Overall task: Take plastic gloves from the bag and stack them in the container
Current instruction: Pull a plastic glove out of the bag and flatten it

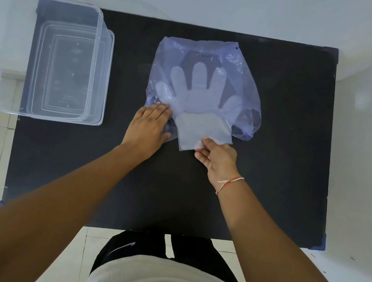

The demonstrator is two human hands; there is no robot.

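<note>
A bluish see-through plastic bag (pixel 246 82) lies in the middle of the black table (pixel 171 199). Inside it a stack of clear plastic gloves (pixel 196 94) shows, fingers pointing away from me, cuffs sticking out of the bag's near opening. My left hand (pixel 148 128) lies flat on the bag's near left edge, pressing it down. My right hand (pixel 216 157) pinches the near corner of the gloves' cuff (pixel 203 129) between thumb and fingers. A clear rectangular container (pixel 51 116) stands at the table's far left and looks empty.
The container hangs a little over the table's left edge. A pale tiled floor lies around the table. A white wall stands beyond the far edge. My torso is at the near edge.
</note>
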